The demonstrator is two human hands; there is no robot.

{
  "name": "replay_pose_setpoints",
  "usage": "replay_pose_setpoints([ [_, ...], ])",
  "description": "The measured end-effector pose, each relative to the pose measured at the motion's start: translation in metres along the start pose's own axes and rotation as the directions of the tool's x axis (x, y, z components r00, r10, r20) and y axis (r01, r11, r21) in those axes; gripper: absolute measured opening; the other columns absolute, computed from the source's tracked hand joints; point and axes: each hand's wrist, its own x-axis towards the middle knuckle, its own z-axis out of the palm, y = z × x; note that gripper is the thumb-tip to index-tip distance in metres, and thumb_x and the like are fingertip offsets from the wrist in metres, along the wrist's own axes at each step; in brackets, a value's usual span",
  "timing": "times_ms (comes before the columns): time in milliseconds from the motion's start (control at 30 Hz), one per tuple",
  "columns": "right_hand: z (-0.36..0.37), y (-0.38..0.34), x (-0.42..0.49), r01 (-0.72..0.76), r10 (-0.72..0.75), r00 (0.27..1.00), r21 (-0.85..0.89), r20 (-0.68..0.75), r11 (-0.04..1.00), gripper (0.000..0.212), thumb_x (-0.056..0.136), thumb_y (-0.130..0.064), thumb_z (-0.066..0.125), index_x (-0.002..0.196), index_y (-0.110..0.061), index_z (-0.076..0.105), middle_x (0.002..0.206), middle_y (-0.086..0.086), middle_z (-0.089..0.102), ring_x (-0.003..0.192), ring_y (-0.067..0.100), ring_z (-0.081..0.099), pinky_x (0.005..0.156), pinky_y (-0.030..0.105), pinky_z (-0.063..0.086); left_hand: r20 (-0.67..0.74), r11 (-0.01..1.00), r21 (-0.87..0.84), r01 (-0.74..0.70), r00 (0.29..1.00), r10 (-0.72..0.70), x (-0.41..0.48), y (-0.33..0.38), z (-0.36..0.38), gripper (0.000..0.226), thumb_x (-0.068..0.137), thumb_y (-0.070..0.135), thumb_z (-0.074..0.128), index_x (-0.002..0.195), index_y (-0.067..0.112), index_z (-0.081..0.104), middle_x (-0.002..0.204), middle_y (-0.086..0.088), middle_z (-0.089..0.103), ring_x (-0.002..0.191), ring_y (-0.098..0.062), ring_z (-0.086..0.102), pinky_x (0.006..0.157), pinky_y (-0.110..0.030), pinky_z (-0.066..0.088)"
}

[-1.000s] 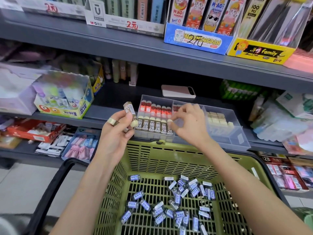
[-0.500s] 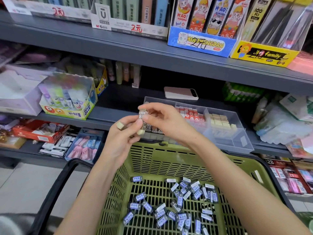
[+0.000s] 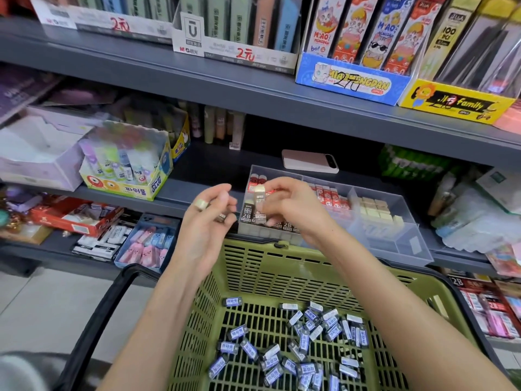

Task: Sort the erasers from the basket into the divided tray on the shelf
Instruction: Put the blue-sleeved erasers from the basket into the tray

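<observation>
Grey metal shelf (image 3: 180, 193) runs across mid frame. Green plastic basket (image 3: 253, 258) fills the lower centre. Clear divided tray (image 3: 408, 249) sits on the shelf, centre-right, just behind the basket's far rim. Loose pile of blue-labelled erasers (image 3: 296, 348) on the basket floor, lower centre to lower right, lying flat at all angles.

Both hands are up at tray level, above the basket's far rim. The right hand (image 3: 293, 210) pinches one eraser (image 3: 259, 197) between thumb and fingertips, over the tray's left compartment. The left hand (image 3: 208, 218) is just left of it, outside the tray, fingers loosely curled, rings (image 3: 201, 205) on. Can't tell if it has anything in it.

Key relation: the held eraser's long axis is upright, cream end up, printed sleeve below. That matches the row of dark 2B-sleeved erasers (image 3: 247, 214) standing just below it. The right hand is the nearer one, so I read the next move as a short straight drop into that row, no turn needed. Risk: the row is packed tight, so a neighbour could tip.

Rest of tray: red-sleeved ones (image 3: 327, 193) at back left and middle, plain cream blocks (image 3: 375, 207) at right. Plenty left in the basket, so the job looks far from done.
</observation>
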Motion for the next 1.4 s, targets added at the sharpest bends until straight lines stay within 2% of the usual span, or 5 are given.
replay_pose_setpoints([
  [300,0.014,0.006,0.024,-0.231,0.245,0.957,0.102,-0.155,0.968,0.014,0.084,-0.009,0.068,0.085,0.005,0.066,0.062,0.008,0.060,0.047,0.013,0.055,0.056,0.020,0.054,-0.309,0.998,0.003,-0.064,0.949,0.062,0.005,-0.003,-0.005,0.013,0.099,0.015,0.042,0.096,0.016,0.055,0.078,0.001,0.047,0.068,-0.011,0.046,0.066,-0.025,0.038],
  [567,0.023,0.007,0.026,-0.148,0.109,0.974,-0.191,-0.197,0.970,0.007,0.082,-0.003,0.067,0.075,-0.001,0.069,0.064,0.012,0.067,0.053,0.019,0.063,0.078,0.040,0.058,-0.308,0.983,0.162,-0.085,0.942,0.132,0.005,-0.004,-0.009,0.012,0.099,0.009,0.045,0.099,0.009,0.056,0.084,-0.002,0.055,0.074,-0.009,0.055,0.069,-0.020,0.048],
  [800,0.026,0.004,0.018,0.018,-0.140,0.962,-0.459,-0.233,0.888,0.011,0.085,-0.016,0.066,0.086,-0.008,0.072,0.075,-0.002,0.063,0.064,0.009,0.055,0.071,0.027,0.051,-0.197,0.926,0.336,-0.171,0.949,0.247,0.001,-0.006,-0.009,0.014,0.084,0.011,0.069,0.096,0.013,0.063,0.082,0.001,0.070,0.079,-0.012,0.066,0.069,-0.020,0.053],
  [1067,0.022,-0.006,-0.002,0.123,-0.118,0.991,0.089,-0.060,0.988,0.003,0.086,-0.006,0.063,0.088,-0.007,0.065,0.068,0.005,0.064,0.051,0.006,0.057,0.053,0.018,0.050,-0.021,0.874,0.416,-0.252,0.958,0.287,-0.005,-0.007,-0.004,0.014,0.077,0.026,0.070,0.089,0.019,0.069,0.084,0.004,0.073,0.080,-0.008,0.066,0.068,-0.018,0.052],
  [1400,-0.006,0.004,0.021,-0.202,0.184,0.967,-0.095,-0.173,0.975,0.008,0.081,0.002,0.062,0.074,0.001,0.066,0.057,0.012,0.061,0.046,0.019,0.056,0.060,0.031,0.055,0.291,0.256,0.892,-0.372,0.907,0.304,-0.004,-0.015,-0.010,0.019,0.084,0.018,0.068,0.102,0.025,0.070,0.100,0.010,0.058,0.100,-0.015,0.055,0.084,-0.030,0.046],
])
